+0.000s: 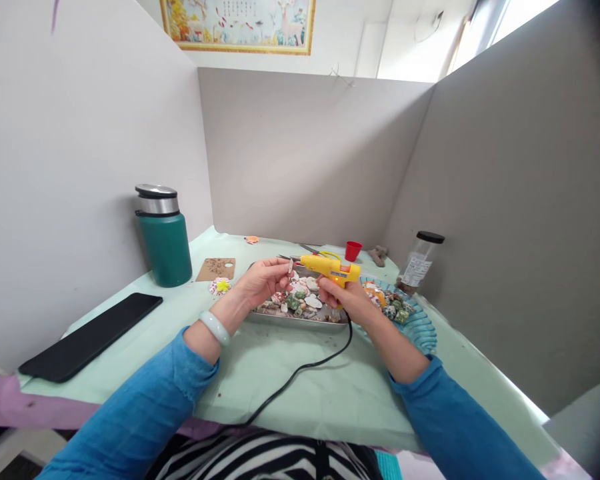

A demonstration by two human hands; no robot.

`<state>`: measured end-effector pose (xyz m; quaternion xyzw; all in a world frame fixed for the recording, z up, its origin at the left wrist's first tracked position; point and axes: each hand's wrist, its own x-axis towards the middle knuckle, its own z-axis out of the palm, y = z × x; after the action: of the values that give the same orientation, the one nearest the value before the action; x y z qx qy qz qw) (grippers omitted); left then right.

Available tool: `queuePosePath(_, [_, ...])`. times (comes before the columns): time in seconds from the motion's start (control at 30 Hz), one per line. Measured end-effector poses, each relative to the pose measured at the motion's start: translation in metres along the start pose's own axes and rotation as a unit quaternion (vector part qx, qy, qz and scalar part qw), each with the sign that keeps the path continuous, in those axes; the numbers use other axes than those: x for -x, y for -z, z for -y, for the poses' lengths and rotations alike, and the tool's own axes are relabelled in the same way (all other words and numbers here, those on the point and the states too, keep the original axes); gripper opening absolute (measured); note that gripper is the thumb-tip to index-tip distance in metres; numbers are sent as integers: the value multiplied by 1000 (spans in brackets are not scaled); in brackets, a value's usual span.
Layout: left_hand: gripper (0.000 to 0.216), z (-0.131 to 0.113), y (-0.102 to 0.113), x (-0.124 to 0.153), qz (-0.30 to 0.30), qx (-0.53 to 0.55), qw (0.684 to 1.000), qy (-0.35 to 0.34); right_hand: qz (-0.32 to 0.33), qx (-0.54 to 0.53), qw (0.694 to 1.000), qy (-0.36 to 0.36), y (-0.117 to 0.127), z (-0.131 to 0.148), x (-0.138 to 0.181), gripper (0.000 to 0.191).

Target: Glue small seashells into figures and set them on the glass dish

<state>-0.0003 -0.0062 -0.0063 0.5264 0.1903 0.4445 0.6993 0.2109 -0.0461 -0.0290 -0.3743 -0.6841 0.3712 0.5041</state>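
Note:
My right hand (337,291) is wrapped round a yellow hot glue gun (330,265), whose nozzle points left. Between the fingertips of my left hand (265,283) is a small pale piece (291,267), perhaps a shell or stone chip, close to the nozzle. Beneath both hands lies a metal tray (300,321) filled with shells and stones (303,297), partly hidden by the hands. From the gun's handle a black cord (300,371) runs down over the table's front edge.
A green bottle (166,247) and a long black pad (93,337) stand and lie at left, near a brown card (216,269) and flower piece (221,287). At right are a blue glass plate (423,330) of stones, a clear jar (419,263) and red cup (353,251). Grey panels (300,160) enclose the table.

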Motion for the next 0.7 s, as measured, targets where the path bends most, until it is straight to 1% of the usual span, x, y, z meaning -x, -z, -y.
queuePosePath(0.3, [17,-2,1,0,-15,-1,1000,9,1,-6,1000,11,1,2,0,34])
queuePosePath(0.43, [18,-1,2,0,-8,-8,1000,11,10,1,1000,10,1,2,1,31])
queuePosePath(0.7, [19,-3,0,0,-16,-8,1000,12,3,21,1000,4,1,3,1,35])
